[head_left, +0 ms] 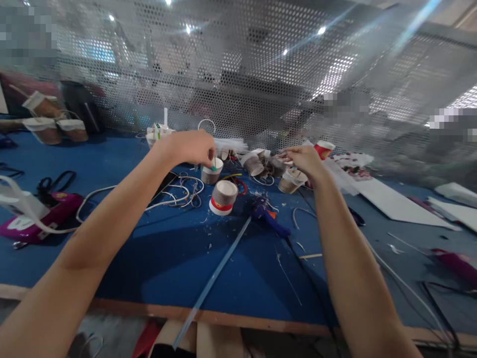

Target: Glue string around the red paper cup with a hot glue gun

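My left hand (199,148) is over a small paper cup wrapped in grey (209,175), its fingers closed and pointing down at the rim. A small green bit shows below the fingertips; what they pinch is too small to make out. My right hand (303,160) reaches toward a pile of grey-wrapped cups (253,164), its fingers stretched out to the left and somewhat apart. Below it stands a brown-wrapped cup with a white rim (289,182). Between my forearms sits an upside-down cup with a grey and red band (224,197).
A blue glue gun (274,223) with a long clear glue stick (219,266) lies in front. White cable (175,199) coils at left near a magenta case (61,211). White boards (398,201) lie at right. Perforated metal mesh (238,74) stands behind the blue table (167,268).
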{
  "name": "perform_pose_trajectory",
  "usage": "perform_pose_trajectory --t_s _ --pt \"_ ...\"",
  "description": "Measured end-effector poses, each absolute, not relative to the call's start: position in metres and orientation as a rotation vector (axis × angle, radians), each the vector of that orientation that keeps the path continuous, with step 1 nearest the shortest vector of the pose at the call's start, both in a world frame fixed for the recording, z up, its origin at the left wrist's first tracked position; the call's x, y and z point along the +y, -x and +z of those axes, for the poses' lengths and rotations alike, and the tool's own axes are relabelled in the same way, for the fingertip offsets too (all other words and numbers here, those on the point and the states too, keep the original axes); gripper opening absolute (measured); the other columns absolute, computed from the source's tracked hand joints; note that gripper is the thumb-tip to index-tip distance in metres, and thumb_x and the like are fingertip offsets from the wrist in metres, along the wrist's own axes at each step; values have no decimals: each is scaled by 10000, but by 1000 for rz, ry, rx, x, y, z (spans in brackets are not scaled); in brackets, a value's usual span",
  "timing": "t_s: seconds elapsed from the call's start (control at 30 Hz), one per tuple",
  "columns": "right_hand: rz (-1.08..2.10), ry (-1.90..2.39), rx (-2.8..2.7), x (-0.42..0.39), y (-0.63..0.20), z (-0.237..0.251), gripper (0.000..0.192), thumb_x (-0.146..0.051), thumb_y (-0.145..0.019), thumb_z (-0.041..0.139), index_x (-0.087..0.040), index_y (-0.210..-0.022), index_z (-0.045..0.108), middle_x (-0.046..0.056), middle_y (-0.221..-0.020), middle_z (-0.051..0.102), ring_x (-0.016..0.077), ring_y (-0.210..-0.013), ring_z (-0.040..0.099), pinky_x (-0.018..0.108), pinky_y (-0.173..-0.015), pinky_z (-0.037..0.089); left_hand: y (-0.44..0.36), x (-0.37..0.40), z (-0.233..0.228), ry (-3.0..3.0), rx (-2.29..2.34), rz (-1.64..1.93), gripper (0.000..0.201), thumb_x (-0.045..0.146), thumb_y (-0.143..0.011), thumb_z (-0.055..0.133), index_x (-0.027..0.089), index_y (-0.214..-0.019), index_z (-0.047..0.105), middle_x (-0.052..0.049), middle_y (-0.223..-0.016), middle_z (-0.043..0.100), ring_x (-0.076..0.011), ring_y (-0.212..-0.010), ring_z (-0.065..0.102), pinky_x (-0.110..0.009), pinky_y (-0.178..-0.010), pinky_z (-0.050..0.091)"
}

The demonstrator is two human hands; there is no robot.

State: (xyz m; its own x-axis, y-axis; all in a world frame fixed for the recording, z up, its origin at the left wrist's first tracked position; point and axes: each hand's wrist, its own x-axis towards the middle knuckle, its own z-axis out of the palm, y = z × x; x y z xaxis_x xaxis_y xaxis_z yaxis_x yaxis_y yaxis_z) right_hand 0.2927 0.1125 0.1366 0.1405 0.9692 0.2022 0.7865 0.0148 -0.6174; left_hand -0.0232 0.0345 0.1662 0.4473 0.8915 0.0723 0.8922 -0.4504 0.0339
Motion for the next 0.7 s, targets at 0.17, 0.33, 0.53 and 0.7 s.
perform_pose_trajectory --t_s 0.17,0.33,0.53,0.7 --pt "536 1537 -1693 86 -268 158 263 -133 -881 480 -167 -882 741 96 -998 778 111 -690 651 197 -572 501 0 42 149 2545 -1553 -827 141 269 -836 643 155 -784 707 -72 -847 683 -264 -988 657 -373 -906 472" --pt "874 1261 -1838 62 -245 166 196 -181 -831 577 -212 -829 770 78 -950 787 149 -722 664 229 -566 533 -30 56 123 2974 -1660 -1400 273 89 -802 615 145 -1065 657 -46 -807 725 -176 -789 680 -348 -840 518" --pt "1176 1164 -1887 49 -236 171 318 -271 -865 516 -202 -1091 729 96 -1227 732 128 -577 642 272 -530 549 -49 57 108 3109 -1797 -2195 726 85 -793 689 159 -1447 383 -159 -1241 675 -213 -1060 671 -376 -919 524" --pt "1408 1099 -1992 42 -237 175 533 -459 -969 245 -253 -1285 621 91 -1342 677 113 -460 549 272 -434 490 -55 54 107 2956 -1564 -2717 869 4 -751 719 193 -1495 311 -79 -1056 711 -185 -1000 678 -365 -921 524"
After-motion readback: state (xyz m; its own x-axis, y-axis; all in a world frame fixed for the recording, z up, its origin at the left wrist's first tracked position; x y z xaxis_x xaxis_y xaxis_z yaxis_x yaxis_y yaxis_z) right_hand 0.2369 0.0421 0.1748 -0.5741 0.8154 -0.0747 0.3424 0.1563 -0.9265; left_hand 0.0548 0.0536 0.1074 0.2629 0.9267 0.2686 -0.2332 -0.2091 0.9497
